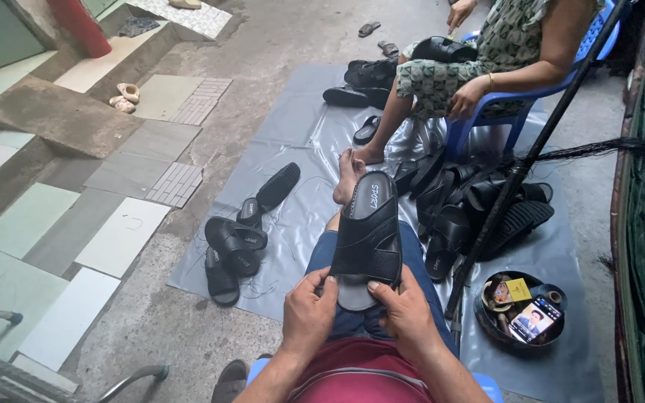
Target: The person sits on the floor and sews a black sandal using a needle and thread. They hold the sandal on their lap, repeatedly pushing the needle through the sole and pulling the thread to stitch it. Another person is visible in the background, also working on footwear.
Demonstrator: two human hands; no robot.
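Observation:
A black slide sandal point(368, 233) lies lengthwise on my lap, toe pointing away from me. My left hand point(307, 313) grips its near left edge, thumb against the strap. My right hand point(407, 311) holds the near right edge, thumb on the grey insole. Both hands press on the heel end. My bare foot point(348, 176) stretches out on the grey plastic sheet point(293, 119) beyond the sandal.
Several black sandals point(234, 246) lie loose at left on the sheet; a bigger pile point(464, 209) sits at right. Another person sits on a blue chair point(520, 104) ahead. A black bowl point(520, 310) holds a phone and small items. A dark pole point(516, 172) leans across.

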